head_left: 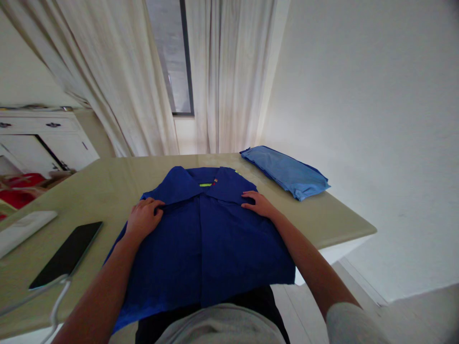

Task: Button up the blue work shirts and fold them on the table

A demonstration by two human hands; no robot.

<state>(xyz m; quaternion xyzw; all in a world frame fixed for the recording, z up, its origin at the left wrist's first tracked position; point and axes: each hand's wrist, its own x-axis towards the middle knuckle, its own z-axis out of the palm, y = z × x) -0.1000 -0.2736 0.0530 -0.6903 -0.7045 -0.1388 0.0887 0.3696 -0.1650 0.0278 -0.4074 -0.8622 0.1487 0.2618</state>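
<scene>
A dark blue collared shirt (229, 239) lies front up on the table, its collar toward the far side and its lower edge hanging over the near edge at my waist. A small yellow-green label shows inside the neck. My left hand (145, 217) rests on the left side of the shirt just below the collar, thumb and index finger a little apart. On the other side, my right hand (260, 204) lies on the cloth by the right collar point, with its fingers spread. Both hands touch the shirt.
A folded light blue garment (283, 169) lies at the table's far right, near the wall. On the left are a black phone (68, 253) with a white cable (55, 306) and a white flat object (27, 229). Curtains (233, 71) hang behind the pale table (118, 179).
</scene>
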